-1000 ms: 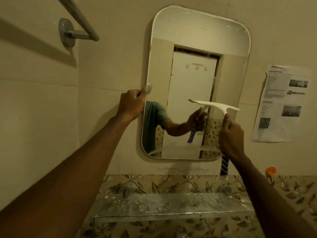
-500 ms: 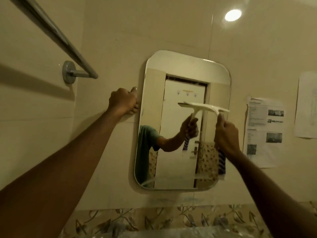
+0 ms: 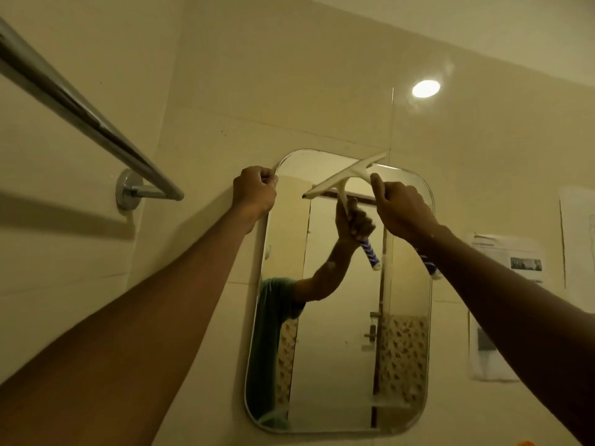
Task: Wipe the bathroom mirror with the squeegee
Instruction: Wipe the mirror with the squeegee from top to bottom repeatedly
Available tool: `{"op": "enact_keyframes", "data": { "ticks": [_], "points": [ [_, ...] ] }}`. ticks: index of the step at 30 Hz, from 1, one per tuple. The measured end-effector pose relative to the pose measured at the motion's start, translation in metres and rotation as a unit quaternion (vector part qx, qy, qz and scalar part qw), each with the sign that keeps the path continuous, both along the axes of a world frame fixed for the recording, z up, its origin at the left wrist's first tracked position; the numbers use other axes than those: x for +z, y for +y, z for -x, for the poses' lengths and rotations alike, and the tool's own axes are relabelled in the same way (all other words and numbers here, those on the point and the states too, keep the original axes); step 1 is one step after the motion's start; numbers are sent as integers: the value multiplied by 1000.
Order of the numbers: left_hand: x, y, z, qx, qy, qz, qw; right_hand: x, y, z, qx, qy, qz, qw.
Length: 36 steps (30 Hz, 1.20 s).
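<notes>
1. Left hand [image 3: 254,191]: fist curled tight on the upper-left rim of the mirror [image 3: 341,317], fingers folded over the edge where glass meets wall.
2. Right hand [image 3: 402,209]: closed around the handle of the squeegee [image 3: 346,178], forefinger stretched up along the stem. Handle end with blue-and-white pattern pokes out below the wrist.
3. Squeegee: pale, T-shaped, long flat blade tilted, right end high and crossing the mirror's top edge, left end lower against the glass. Its reflection meets it in the glass.
4. Mirror: tall rectangle, rounded corners, frameless, smooth and glossy; fixed flat to the wall. Reflection shows an arm, a green sleeve, a door.
5. Wall: large cream tiles, glossy, thin grout lines; round bright glare spot [image 3: 425,88] upper right.
6. Towel bar [image 3: 80,114]: round polished metal tube on a disc mount, left of the mirror.
7. Printed paper sheet [image 3: 508,304] stuck to the wall right of the mirror; text too small to read.
</notes>
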<state>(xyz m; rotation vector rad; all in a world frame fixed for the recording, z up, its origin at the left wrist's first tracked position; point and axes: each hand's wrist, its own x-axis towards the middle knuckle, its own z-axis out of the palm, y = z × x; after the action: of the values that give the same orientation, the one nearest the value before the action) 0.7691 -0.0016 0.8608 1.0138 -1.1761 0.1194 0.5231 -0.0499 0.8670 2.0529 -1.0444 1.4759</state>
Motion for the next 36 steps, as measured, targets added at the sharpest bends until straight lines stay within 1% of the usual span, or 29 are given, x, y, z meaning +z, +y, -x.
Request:
{"op": "enact_keyframes", "data": {
  "ticks": [3,6,8,10,12,14,17,19,22,24,26,28,31,33,35,36],
  "points": [
    [0,-5,-2,7,0,13,1000,-21,-10,28,22,-24,-5,999],
    [0,-8,-4,12,-6,15,1000,-68,-20,56,36,-73,-12,997],
    [0,-8,-5,19,-11,17,1000,-102,-20,69,30,-96,-36,994],
    [0,-7,-5,22,-16,17,999,-118,-15,76,26,-91,-76,993],
    [0,-6,-5,26,-23,15,999,-103,-5,76,20,-69,-92,993],
    [1,-5,-6,30,-29,11,999,-68,7,69,17,-56,-73,996],
    [1,-3,-8,30,-35,6,999,-18,16,58,22,-85,-63,994],
    [0,-3,-9,32,-38,3,999,-14,12,53,22,-115,-76,990],
    [-1,-3,-8,41,-41,3,998,-59,5,51,18,-154,-116,981],
    [-2,-3,-7,46,-41,0,998,-102,5,57,0,-152,-150,977],
    [-2,-1,-5,45,-41,-8,998,-123,11,65,-15,-141,-191,971],
    [-1,1,-5,42,-44,-14,998,-110,19,70,-14,-131,-211,969],
    [-1,2,-6,36,-44,-15,998,-47,26,63,-26,-126,-151,980],
    [-1,2,-7,31,-45,-14,998,-7,29,55,-27,-134,-134,981],
    [-1,0,-8,34,-47,-14,998,7,27,51,-24,-148,-153,977],
    [-1,-1,-8,39,-49,-14,998,3,27,50,-27,-150,-170,974]
  ]
}}
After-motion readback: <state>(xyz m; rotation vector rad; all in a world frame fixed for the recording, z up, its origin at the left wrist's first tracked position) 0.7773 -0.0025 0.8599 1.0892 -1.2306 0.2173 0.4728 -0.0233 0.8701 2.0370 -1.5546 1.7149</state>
